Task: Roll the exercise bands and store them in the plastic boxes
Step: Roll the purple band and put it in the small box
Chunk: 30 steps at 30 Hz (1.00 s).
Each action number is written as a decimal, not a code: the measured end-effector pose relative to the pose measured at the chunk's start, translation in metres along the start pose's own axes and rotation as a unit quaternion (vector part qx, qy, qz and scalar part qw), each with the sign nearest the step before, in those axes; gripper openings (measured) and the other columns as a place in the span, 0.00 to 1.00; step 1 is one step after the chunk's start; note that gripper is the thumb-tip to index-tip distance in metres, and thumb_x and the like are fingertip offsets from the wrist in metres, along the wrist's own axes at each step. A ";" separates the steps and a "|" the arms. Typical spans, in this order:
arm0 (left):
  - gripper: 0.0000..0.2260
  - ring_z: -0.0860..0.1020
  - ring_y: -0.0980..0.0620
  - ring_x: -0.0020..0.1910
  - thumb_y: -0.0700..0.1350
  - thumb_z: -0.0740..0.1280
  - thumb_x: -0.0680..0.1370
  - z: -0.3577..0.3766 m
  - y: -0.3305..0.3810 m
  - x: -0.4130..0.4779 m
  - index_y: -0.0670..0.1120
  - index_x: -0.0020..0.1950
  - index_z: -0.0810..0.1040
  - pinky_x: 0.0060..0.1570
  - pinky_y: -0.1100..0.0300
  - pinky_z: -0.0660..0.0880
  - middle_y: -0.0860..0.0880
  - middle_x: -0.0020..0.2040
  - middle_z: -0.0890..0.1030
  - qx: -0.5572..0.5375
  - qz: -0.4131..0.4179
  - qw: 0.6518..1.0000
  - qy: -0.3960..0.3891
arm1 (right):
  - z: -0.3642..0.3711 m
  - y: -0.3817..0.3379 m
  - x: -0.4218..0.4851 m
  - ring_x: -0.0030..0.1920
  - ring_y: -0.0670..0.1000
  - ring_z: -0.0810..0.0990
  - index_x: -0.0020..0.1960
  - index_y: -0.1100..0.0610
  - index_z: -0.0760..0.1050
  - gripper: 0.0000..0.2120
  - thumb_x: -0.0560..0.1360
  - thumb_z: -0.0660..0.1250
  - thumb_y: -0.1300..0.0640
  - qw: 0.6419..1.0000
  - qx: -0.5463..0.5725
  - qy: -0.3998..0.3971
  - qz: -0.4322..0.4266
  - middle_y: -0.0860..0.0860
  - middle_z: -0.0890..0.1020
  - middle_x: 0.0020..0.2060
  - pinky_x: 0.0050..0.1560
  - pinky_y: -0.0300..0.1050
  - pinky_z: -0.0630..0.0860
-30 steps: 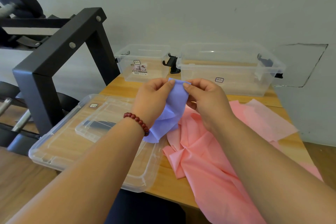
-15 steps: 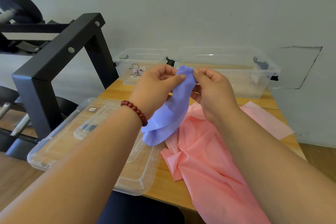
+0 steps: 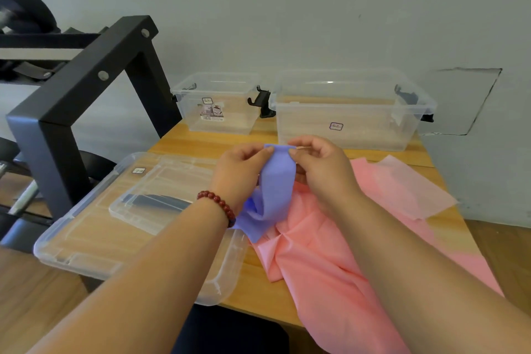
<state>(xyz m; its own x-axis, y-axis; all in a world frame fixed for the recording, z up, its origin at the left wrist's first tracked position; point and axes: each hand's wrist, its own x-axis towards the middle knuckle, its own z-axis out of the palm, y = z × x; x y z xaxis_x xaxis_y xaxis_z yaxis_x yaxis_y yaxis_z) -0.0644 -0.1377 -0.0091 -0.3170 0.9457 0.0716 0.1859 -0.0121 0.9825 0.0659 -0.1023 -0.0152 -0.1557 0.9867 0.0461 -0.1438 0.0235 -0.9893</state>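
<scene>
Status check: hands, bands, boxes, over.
Left hand and right hand pinch purple band at its top edge, not yet rolled. Pink band loose on table. Small box, large box open behind; nothing between.

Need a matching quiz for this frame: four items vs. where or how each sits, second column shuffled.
1. purple band
2. pink band
3. small box
4. lids

a. lying flat, front left of table
b. pinched by left hand and right hand
c. empty, at the back of the table
d. spread over the table's right side

Pairs: 1-b, 2-d, 3-c, 4-a
</scene>
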 end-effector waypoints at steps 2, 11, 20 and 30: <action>0.12 0.79 0.50 0.39 0.47 0.67 0.79 -0.001 -0.010 0.000 0.54 0.37 0.84 0.46 0.47 0.78 0.50 0.37 0.84 -0.005 -0.026 1.000 0.001 | 0.000 0.010 0.000 0.31 0.45 0.78 0.43 0.53 0.77 0.10 0.77 0.65 0.66 1.000 -0.024 0.005 -0.005 0.52 0.80 0.34 0.30 0.36 0.74; 0.09 0.78 0.48 0.37 0.39 0.66 0.79 -0.008 -0.026 0.005 0.50 0.45 0.83 0.37 0.56 0.75 0.40 0.46 0.79 -0.110 -0.074 0.991 -0.021 | 0.003 0.031 0.006 0.36 0.48 0.78 0.40 0.55 0.78 0.11 0.75 0.66 0.69 1.000 -0.012 0.000 -0.023 0.53 0.81 0.35 0.37 0.39 0.75; 0.08 0.74 0.59 0.31 0.39 0.68 0.78 -0.011 -0.006 0.013 0.46 0.57 0.79 0.39 0.61 0.77 0.60 0.26 0.75 0.057 0.054 0.997 -0.007 | 0.003 0.015 0.011 0.41 0.51 0.79 0.45 0.49 0.79 0.10 0.76 0.68 0.64 0.997 -0.037 -0.011 -0.061 0.52 0.81 0.39 0.49 0.52 0.77; 0.11 0.82 0.52 0.48 0.48 0.74 0.73 -0.010 0.038 0.009 0.46 0.52 0.83 0.59 0.47 0.77 0.49 0.46 0.85 0.006 0.087 0.994 -0.061 | 0.002 -0.055 0.007 0.39 0.48 0.81 0.42 0.55 0.81 0.06 0.75 0.69 0.64 0.993 0.049 0.002 -0.103 0.50 0.83 0.37 0.40 0.41 0.79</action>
<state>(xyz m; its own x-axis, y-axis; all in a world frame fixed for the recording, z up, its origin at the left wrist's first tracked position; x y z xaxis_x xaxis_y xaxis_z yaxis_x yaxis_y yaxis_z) -0.0693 -0.1333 0.0311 -0.1630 0.9622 0.2183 0.2395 -0.1760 0.9548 0.0708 -0.0974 0.0395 -0.1089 0.9633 0.2455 -0.2662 0.2097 -0.9408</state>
